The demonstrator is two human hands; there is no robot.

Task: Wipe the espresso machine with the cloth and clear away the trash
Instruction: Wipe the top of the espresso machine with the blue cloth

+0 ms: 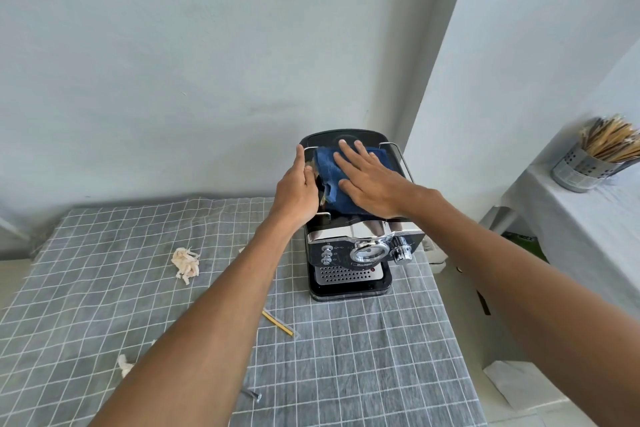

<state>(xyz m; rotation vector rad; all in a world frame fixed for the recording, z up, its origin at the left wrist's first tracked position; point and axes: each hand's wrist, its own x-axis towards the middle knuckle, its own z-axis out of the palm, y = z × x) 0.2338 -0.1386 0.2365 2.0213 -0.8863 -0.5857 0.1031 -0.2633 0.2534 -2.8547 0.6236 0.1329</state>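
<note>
From the head camera, a black and chrome espresso machine [349, 253] stands at the far right of a table covered with a grey checked tablecloth [363, 357], its back close to the pale wall. A blue cloth [332, 177] lies crumpled on the machine's flat top, inside the thin metal rail that runs round it. The right hand [367, 180] lies palm down on the cloth with its fingers straight and spread, pressing it against the top; the fingertips reach past the cloth's far edge toward the dark lid at the rear. The left hand [299, 189] rests against the machine's upper left edge, thumb stretched along the rail and the other fingers bent down over the side, so it braces the body rather than holding anything loose. On the machine's front a round gauge, a column of small buttons, a chrome knob and a perforated drip tray are in sight. Trash lies on the tablecloth to the left: a crumpled tissue [186, 263] well apart from the machine, a smaller tissue scrap [124, 365] near the left forearm, and a yellow wrapper strip [278, 322] in front of the machine. A metal holder of chopsticks [588, 163] stands on a side table at right.
</note>
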